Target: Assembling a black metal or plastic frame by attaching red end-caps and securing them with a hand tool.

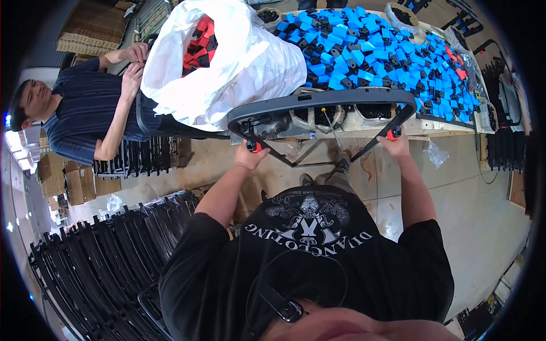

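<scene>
A black frame [324,101], a rounded bar with two legs that slant toward each other, is held between my hands at the table's near edge. My left hand [248,154] is closed around its left leg, by a red and black piece [254,147]. On the opposite leg my right hand [395,146] is closed too, with another red and black piece [392,134] at its fingers. The frame's far bar overlaps the view of the table edge. Just beyond it stand open containers of small black parts, partly hidden by the bar.
A large pile of blue and black pieces [364,48] covers the table. To its left sits a white sack [256,74] holding red pieces [200,48]. A co-worker [85,102] stands at the left. Black frames [96,267] are stacked on the floor at lower left.
</scene>
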`<state>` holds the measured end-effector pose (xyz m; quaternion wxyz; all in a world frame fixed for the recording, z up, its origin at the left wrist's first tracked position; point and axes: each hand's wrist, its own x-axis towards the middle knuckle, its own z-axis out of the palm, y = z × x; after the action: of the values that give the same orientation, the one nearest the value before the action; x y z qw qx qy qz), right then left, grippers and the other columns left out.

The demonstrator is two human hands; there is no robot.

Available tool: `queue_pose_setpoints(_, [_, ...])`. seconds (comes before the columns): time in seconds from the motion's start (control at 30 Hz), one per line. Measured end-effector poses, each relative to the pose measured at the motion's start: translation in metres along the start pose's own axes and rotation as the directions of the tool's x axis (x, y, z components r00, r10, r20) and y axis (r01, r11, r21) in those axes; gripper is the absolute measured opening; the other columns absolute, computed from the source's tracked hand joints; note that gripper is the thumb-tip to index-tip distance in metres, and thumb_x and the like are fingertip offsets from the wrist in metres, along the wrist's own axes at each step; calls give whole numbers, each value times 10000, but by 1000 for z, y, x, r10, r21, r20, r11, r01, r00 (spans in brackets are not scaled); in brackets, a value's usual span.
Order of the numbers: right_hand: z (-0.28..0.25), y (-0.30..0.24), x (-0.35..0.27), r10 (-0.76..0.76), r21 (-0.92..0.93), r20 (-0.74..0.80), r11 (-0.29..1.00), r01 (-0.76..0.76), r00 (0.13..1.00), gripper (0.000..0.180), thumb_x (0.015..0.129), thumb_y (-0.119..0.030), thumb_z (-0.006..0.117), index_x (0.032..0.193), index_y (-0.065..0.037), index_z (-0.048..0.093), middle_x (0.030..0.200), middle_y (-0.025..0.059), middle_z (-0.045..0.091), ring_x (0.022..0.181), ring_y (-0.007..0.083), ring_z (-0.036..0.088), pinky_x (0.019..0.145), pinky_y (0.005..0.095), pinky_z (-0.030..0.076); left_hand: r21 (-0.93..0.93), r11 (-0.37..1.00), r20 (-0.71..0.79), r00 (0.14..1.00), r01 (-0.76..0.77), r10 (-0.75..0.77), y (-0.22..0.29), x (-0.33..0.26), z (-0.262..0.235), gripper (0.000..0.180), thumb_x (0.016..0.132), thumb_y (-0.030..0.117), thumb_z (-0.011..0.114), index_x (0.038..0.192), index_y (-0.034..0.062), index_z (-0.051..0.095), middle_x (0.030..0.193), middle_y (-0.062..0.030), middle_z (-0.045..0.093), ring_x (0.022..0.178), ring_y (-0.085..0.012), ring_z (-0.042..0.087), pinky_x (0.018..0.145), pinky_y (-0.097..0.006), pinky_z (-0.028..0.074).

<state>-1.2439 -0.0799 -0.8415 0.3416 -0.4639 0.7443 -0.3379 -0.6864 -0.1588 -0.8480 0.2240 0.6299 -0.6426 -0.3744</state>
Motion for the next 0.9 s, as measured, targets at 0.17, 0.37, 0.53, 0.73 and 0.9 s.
queue_pose_setpoints(0.17, [-54, -88, -15, -184, 200, -335, 945, 261, 924, 654, 820, -203, 810, 1359, -18, 489, 1281, 143, 563, 1174, 225, 546, 1003, 369, 447, 539, 829, 234, 920, 145, -313, 82, -24, -79, 689, 702, 413, 845, 1212, 4, 627, 1020, -180, 726, 982, -359, 698, 885, -400, 537])
queue_pose_setpoints(0.37, [-60, -299, 5, -630, -24, -428, 725, 688, 649, 239, 938, -166, 690, 1124, -33, 622, 951, 67, 672, 891, 143, 633, 848, 302, 515, -307, 894, 297, 860, -326, 416, 286, -53, -173, 145, 892, 94, 733, 958, -6, 650, 828, 14, 622, 780, -52, 554, 693, -224, 453])
queue_pose_setpoints(0.53, [-4, -383, 110, -651, -376, 128, 667, 644, 749, 344, 892, -330, 704, 1073, -43, 643, 987, 166, 705, 946, 321, 679, 828, 411, 534, -255, 803, 9, 829, -539, 559, 376, 44, -192, 201, 918, 156, 715, 1023, -8, 668, 870, 13, 634, 759, -41, 537, 683, -208, 440])
queue_pose_setpoints(0.73, [64, -328, 198, -263, -532, 582, 592, 605, 769, 363, 816, -245, 649, 1078, 4, 689, 1049, 231, 703, 1012, 379, 677, 880, 463, 539, 427, 677, 164, 788, -599, 594, 428, 199, -174, 388, 933, 319, 647, 1198, 39, 682, 1068, -106, 732, 931, -215, 685, 832, -335, 526])
queue_pose_setpoints(0.9, [56, -336, 184, -475, -197, 454, 771, 605, 754, 295, 791, -210, 657, 1010, -18, 708, 1013, 207, 712, 989, 370, 684, 862, 464, 547, 684, 617, 286, 921, -389, 264, 419, 342, -136, 342, 896, 250, 577, 1108, 28, 728, 1117, -180, 726, 1028, -322, 691, 897, -407, 531])
